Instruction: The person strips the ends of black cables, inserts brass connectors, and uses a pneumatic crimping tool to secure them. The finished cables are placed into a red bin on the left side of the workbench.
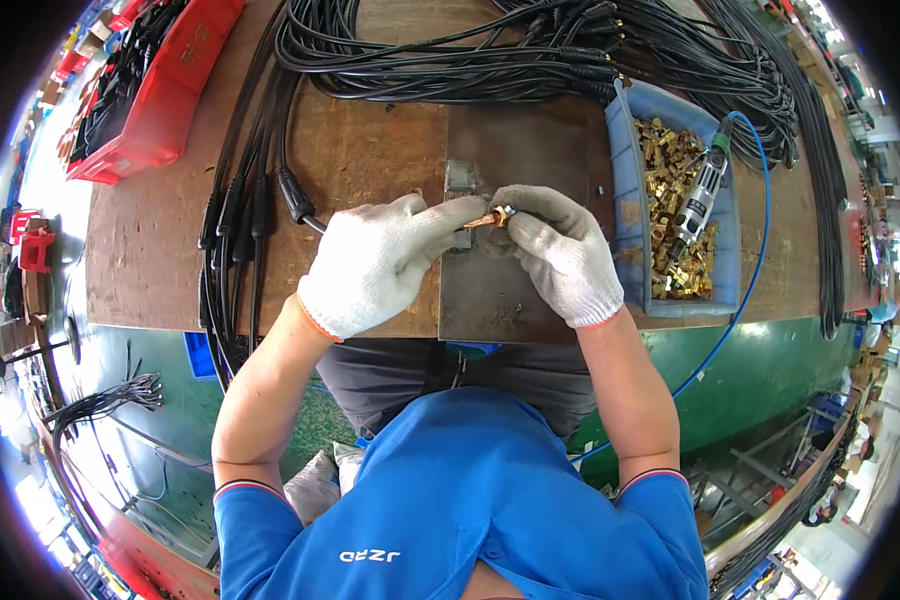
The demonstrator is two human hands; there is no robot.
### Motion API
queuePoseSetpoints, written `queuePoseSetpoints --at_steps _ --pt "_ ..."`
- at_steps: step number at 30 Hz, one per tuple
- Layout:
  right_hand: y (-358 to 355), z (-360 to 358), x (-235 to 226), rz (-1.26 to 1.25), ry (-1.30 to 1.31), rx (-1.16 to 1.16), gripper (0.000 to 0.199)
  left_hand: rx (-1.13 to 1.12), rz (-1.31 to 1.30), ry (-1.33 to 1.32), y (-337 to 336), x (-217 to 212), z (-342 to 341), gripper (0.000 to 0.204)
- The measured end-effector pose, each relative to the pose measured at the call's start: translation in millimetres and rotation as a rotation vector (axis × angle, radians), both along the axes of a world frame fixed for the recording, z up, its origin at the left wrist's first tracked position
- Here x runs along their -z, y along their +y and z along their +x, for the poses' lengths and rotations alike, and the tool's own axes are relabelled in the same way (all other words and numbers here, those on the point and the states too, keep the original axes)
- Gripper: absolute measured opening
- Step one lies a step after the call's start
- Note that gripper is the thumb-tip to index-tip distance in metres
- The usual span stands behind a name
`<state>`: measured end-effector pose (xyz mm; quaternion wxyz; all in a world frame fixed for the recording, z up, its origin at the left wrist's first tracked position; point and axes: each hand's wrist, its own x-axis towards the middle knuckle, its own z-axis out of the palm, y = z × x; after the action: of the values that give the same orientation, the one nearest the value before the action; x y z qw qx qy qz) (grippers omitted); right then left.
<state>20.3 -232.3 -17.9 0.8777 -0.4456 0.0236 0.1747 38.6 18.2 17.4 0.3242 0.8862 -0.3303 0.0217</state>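
Note:
Both my hands wear white knit gloves and meet over a dark metal plate (515, 150) on the wooden bench. My left hand (380, 262) pinches the end of a black cable (298, 200) with a small brass tip. My right hand (560, 250) grips a small brass connector fitting (498, 214) at that tip, fingertips of both hands nearly touching. A small grey metal fixture (462, 178) sits on the plate just behind my fingers.
A blue bin (628, 215) of brass fittings stands right of my hands, with a grey pneumatic tool (702, 195) on a blue hose (760, 240) lying in it. Bundles of black cables (530, 50) cover the far bench and hang off the left. Red bins (160, 95) sit far left.

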Motion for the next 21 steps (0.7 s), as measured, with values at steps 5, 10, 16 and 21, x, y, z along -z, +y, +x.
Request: queuePoseSetpoints --at_steps 5,10,16,21 --pt "-0.9 -0.1 4.0 -0.015 0.011 0.010 0.032 0.007 0.016 0.000 -1.0 0.5 1.5 0.058" --pt "0.6 -0.7 0.0 -0.049 0.043 0.012 0.031 0.006 0.064 -0.062 -1.7 2.7 0.8 0.058" --pt "-3.8 -1.6 5.0 -0.148 0.058 0.006 0.028 0.003 0.147 -0.138 -1.2 4.4 0.5 0.059" --pt "-1.7 -0.9 -7.0 -0.455 -0.092 -0.022 0.026 0.017 0.199 -0.139 1.4 7.1 0.8 0.055"
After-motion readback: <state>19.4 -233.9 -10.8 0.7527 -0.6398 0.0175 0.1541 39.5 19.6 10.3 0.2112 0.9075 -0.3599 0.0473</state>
